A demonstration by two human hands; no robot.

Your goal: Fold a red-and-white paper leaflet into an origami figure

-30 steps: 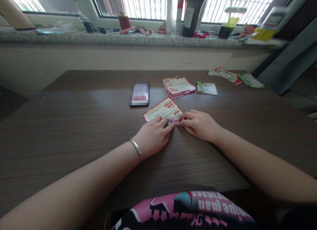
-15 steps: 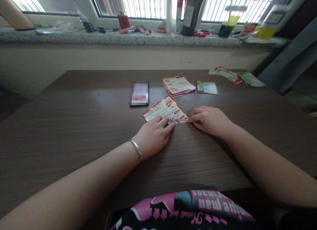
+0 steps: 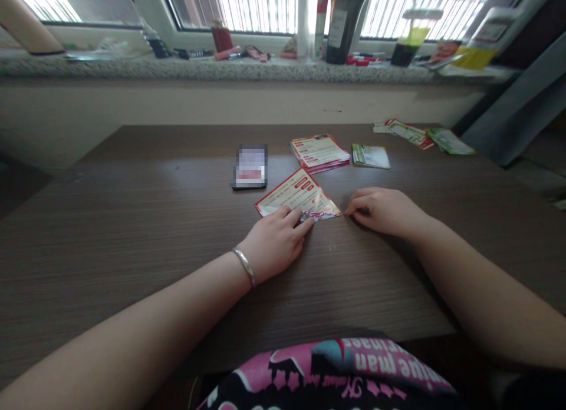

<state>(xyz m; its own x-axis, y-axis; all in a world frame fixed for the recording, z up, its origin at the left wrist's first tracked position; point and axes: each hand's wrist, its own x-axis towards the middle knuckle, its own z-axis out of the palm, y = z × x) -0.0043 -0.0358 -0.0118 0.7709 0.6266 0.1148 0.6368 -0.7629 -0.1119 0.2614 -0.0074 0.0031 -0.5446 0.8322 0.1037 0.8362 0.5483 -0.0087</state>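
A red-bordered sheet of printed paper (image 3: 297, 191) lies on the table in front of me, with a colourful folded strip along its near edge. My left hand (image 3: 275, 242), wearing a silver bangle, rests on that near edge with its fingers laid out flat. At the paper's right corner, the thumb and fingertips of my right hand (image 3: 378, 210) are pinched together on the tip. Just behind is a stack of similar printed sheets (image 3: 321, 152).
A phone with a blurred screen (image 3: 250, 167) lies left of the stack. Small green-and-white cards (image 3: 371, 156) sit to its right, and more cards (image 3: 411, 133) lie at the far right. Bottles (image 3: 345, 24) and small items line the stone windowsill (image 3: 265, 71).
My right hand has shifted slightly right, and the paper's right corner now reaches further that way. The printed face of the sheet looks flatter. My left hand stays in place.
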